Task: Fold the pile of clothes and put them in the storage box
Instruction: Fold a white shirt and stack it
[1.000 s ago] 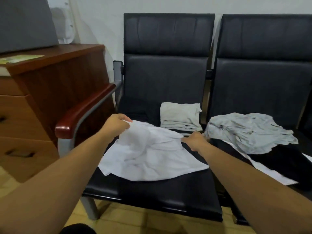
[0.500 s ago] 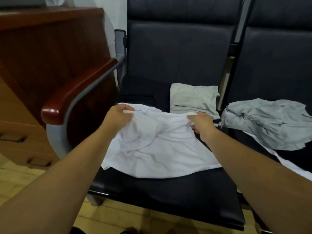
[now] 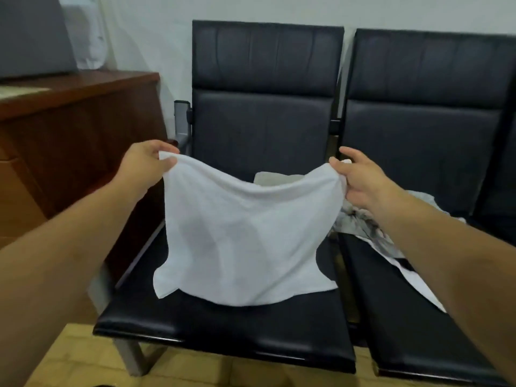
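As it hung limp, a seemingly soft, light white cloth garment (image 3: pixel 245 233) was pinched at its top corners by the left hand (image 3: pixel 142 166) and the right hand (image 3: pixel 360 180).

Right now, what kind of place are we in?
Probably an office or waiting area: linked black padded seats on a metal frame, a wooden drawer cabinet beside them, a tiled floor.

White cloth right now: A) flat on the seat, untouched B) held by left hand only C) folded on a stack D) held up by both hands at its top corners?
D: left hand and right hand each pinch a top corner, and the white cloth hangs spread between them above the seat.
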### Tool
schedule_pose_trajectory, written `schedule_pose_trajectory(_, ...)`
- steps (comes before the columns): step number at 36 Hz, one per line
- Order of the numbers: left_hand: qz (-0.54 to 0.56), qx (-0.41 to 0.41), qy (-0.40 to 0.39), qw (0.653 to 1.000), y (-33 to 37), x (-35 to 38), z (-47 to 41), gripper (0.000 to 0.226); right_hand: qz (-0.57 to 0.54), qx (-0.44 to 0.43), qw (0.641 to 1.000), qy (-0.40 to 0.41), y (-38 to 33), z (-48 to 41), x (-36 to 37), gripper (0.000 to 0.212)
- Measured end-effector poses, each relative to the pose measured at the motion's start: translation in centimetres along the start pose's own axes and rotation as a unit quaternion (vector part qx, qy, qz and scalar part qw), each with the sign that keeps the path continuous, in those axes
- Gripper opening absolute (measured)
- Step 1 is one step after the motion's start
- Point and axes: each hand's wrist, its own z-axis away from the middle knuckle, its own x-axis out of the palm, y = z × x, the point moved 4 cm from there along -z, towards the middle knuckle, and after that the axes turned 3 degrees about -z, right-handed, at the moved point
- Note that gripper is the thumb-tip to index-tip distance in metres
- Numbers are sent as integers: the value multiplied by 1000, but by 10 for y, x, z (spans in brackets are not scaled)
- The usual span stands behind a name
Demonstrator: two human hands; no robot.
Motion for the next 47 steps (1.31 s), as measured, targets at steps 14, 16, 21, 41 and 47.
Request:
schedule_pose_trajectory(14,-48,61,67,995,94,-85,-45,29,263,-206,939,82,-136,7,2,18)
schedule_pose_trajectory(16,-8,59,81,995,97,-95,-43,28,248,-223,938,92,-150,13,-4,15)
schedule_pose_trajectory(21,35,48,78,995,78,-105,-22,31,237,-216,943,91,-149,32,-27,10)
schedule_pose_trajectory(41,113,-70,-352,927,-81,-30,124,11,99,129,982,-92,79,119,-81,8)
schedule_pose_trajectory(47,220,-191,-428,856,-105,-15,131,14,137,185,961,-153,86,126,-85,7)
